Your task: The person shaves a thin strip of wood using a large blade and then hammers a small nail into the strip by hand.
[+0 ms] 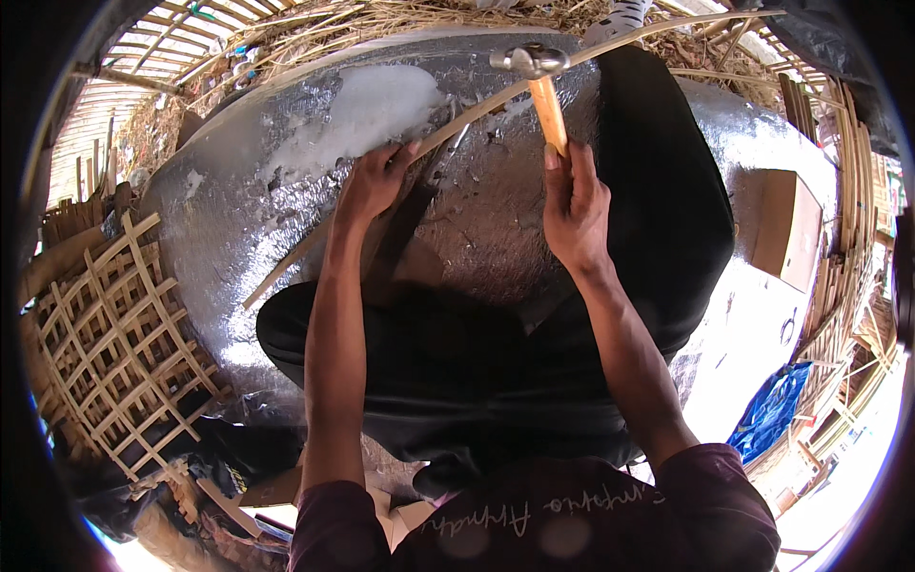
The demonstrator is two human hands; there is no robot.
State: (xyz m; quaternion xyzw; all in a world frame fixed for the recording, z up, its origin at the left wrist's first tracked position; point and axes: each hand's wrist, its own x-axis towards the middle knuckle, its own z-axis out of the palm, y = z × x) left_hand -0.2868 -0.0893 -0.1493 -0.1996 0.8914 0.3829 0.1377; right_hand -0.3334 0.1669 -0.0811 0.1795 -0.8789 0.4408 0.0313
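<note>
A long thin bamboo strip slants from the lower left up to the far right, across a crinkled silver foil mat. My left hand is closed on this strip, thumb and fingers pinching it left of the middle. In my right hand is a hammer, gripped by the lower end of its wooden handle. Its metal head points away from me, just beyond the strip; whether it touches the strip I cannot tell. My folded legs in black trousers lie around the work spot.
A woven bamboo lattice stands at the left. To the right are a cardboard box, a blue plastic sheet and stacked bamboo strips. Straw and loose strips lie beyond the mat's far edge. A whitish worn patch marks the foil.
</note>
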